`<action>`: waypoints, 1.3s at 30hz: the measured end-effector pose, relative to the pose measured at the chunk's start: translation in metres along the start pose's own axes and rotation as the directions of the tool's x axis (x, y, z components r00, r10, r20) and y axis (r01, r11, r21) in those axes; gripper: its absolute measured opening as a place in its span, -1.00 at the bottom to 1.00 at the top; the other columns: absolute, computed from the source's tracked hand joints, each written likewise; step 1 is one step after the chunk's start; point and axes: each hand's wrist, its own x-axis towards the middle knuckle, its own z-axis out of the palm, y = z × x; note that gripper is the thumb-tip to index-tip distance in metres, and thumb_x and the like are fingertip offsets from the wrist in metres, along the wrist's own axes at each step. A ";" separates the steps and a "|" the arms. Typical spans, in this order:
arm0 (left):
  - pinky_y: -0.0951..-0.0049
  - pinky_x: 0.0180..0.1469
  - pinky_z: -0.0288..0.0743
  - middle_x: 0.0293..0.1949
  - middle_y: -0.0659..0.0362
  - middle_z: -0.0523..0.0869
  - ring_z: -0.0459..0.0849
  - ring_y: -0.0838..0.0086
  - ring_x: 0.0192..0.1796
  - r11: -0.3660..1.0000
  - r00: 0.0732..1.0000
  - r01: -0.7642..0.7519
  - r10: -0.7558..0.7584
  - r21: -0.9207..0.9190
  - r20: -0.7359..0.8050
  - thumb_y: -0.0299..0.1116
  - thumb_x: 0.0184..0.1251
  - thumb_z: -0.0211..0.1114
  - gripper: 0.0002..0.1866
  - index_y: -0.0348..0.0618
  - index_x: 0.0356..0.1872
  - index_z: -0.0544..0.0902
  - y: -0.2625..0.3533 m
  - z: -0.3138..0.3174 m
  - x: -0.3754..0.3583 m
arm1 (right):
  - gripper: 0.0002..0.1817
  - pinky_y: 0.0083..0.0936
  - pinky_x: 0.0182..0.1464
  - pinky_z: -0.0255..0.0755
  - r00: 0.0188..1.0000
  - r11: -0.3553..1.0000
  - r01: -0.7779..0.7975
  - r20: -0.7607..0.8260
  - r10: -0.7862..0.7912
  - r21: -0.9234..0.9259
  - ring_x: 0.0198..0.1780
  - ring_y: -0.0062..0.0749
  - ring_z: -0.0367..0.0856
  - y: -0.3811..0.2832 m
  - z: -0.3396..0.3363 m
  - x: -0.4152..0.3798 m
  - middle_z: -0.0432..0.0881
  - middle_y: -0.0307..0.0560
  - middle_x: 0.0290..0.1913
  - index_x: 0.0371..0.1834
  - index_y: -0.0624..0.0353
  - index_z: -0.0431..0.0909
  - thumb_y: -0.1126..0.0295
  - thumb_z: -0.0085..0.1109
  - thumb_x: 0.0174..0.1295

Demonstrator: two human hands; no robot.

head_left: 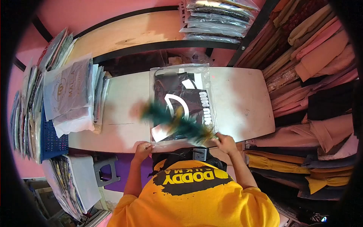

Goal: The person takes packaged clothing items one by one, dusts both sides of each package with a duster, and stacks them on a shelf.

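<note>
My right hand [225,143] is closed around the handle end of a feather duster [172,121], whose green and orange feathers are smeared by motion. The duster stretches leftward above a clear plastic garment bag [185,67], which lies flat on the white table [242,102]. Inside the bag is a folded dark garment [166,81] with white shapes and white lettering along its right side. My left hand [142,150] is closed at the bag's near left corner, fingertips pinching its edge by the table's front.
Bagged garments [70,89] stand upright at the left by a blue basket [54,142]. More bagged garments [217,20] are stacked on the wooden shelf [128,30] behind. Folded clothes [321,125] fill the right side. A grey stool [106,171] is below the table.
</note>
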 end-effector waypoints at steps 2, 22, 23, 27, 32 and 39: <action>0.54 -0.60 0.24 -0.75 0.24 0.41 0.36 0.62 -0.66 0.995 0.999 0.031 -0.029 -0.100 0.024 -0.39 0.06 0.20 -0.76 -0.27 -0.70 0.43 -0.005 0.001 0.002 | -0.48 -0.21 -0.33 0.40 0.983 0.982 0.052 0.180 -0.019 -0.181 -0.38 0.03 0.52 0.003 0.008 0.001 0.54 0.15 -0.48 -0.28 0.13 0.43 -0.14 -0.20 0.10; 0.59 -0.62 0.36 -0.68 0.23 0.51 0.47 0.58 -0.65 0.935 0.964 0.196 -0.129 -0.294 0.231 -0.43 0.07 0.24 -0.82 -0.31 -0.61 0.51 0.026 -0.014 0.005 | -0.51 -0.16 -0.47 0.41 0.985 0.974 -0.140 -0.129 0.118 -0.178 -0.51 0.06 0.53 -0.036 0.013 0.127 0.53 0.14 -0.60 -0.39 0.21 0.42 -0.07 -0.16 0.13; 0.58 -0.62 0.37 -0.68 0.23 0.51 0.46 0.58 -0.65 0.935 0.966 0.178 -0.108 -0.305 0.234 -0.44 0.08 0.23 -0.82 -0.32 -0.60 0.52 0.030 -0.016 0.006 | -0.49 -0.16 -0.44 0.42 0.957 0.957 -0.260 -0.170 0.237 -0.130 -0.47 0.05 0.54 -0.026 0.012 0.130 0.54 0.16 -0.56 -0.38 0.22 0.42 -0.09 -0.19 0.13; 0.58 -0.61 0.37 -0.65 0.21 0.53 0.47 0.58 -0.65 0.906 0.958 0.223 -0.136 -0.359 0.253 -0.39 0.08 0.24 -0.81 -0.32 -0.57 0.54 0.018 -0.014 0.012 | -0.38 -0.15 -0.11 0.35 0.731 0.755 -0.626 -0.188 0.656 0.196 -0.15 0.11 0.48 0.033 0.003 0.118 0.52 0.29 -0.28 -0.22 0.24 0.47 -0.15 -0.27 0.11; 0.55 -0.54 0.37 -0.62 0.18 0.52 0.48 0.54 -0.59 0.993 0.991 0.106 -0.110 -0.048 -0.074 -0.15 -0.05 0.33 -0.62 -0.33 -0.45 0.54 0.043 -0.020 0.054 | -0.40 -0.27 -0.25 0.33 0.655 0.673 -0.537 -0.251 0.713 0.508 -0.34 0.03 0.48 0.135 0.029 0.050 0.53 0.20 -0.44 -0.39 0.32 0.49 -0.13 -0.16 0.10; 0.51 -0.37 0.41 -0.26 0.07 0.46 0.49 0.49 -0.34 0.976 0.931 0.202 -0.217 -0.082 -0.292 -0.34 -0.15 0.38 -0.25 -0.32 0.08 0.15 0.096 -0.006 0.139 | -0.56 -0.62 -0.80 -0.03 0.649 0.325 -0.371 -0.008 0.761 0.870 -0.84 -0.63 0.12 0.119 0.014 0.015 0.25 -0.29 -0.81 -0.71 0.08 0.31 0.00 -0.10 0.18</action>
